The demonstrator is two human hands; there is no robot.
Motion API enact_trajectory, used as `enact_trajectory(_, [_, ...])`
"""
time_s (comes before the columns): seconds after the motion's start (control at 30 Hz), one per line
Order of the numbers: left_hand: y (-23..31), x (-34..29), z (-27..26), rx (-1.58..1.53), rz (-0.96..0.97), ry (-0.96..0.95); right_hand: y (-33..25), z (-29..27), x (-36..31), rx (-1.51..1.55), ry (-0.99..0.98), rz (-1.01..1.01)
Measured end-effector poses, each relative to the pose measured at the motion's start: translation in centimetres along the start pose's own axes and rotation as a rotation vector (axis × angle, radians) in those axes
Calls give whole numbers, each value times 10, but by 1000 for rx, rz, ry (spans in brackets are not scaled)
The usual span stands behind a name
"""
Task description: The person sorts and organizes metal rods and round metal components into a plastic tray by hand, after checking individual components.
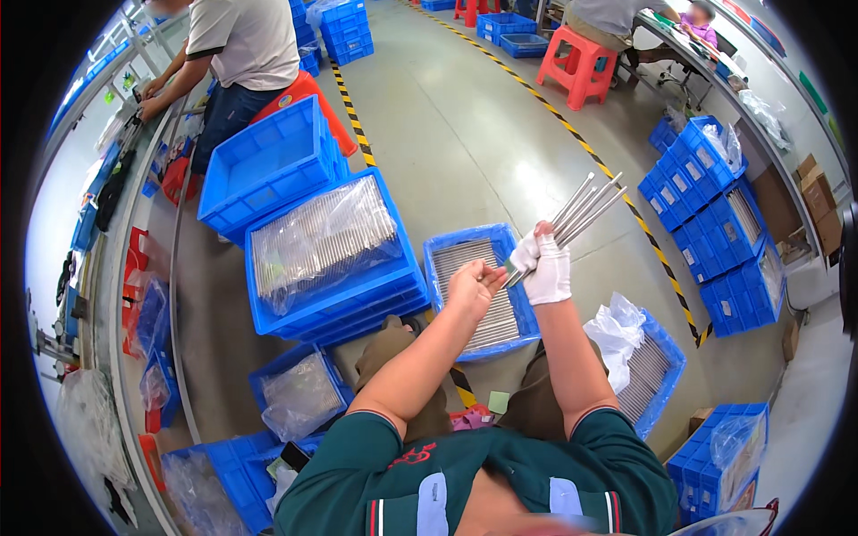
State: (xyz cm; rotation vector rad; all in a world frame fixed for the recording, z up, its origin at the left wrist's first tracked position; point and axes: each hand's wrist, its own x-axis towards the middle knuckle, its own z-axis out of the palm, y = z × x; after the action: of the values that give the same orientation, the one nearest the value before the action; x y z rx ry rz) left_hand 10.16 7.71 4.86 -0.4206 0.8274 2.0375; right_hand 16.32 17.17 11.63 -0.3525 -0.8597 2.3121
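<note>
My right hand (547, 270), in a white glove that leaves some fingertips bare, is closed round several thin metal rods (581, 213). The rods slant up and to the right, fanning apart at their upper ends. Close by on the left, my bare left hand (474, 288) has its fingers pinched together by the rods' lower ends. Whether a rod end is between those fingers is hidden. Below both hands sits a blue crate (502, 347) with metal rods (478, 326) lying side by side in it.
Stacked blue crates (357, 308) stand at my left, the filled one holding plastic-covered rods (322, 237). Another rod crate (672, 357) with white plastic (618, 335) lies at right. A seated person (241, 54) works at the left bench. Crate stacks (715, 223) line the right.
</note>
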Motion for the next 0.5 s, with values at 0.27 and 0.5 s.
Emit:
enact_trajectory(0.27, [-4, 4, 9, -209, -190, -422, 20, 4, -20, -299, -105, -38])
enact_trajectory(0.5, [-10, 2, -14, 181, -354, -6, -27, 11, -9, -103, -64, -260])
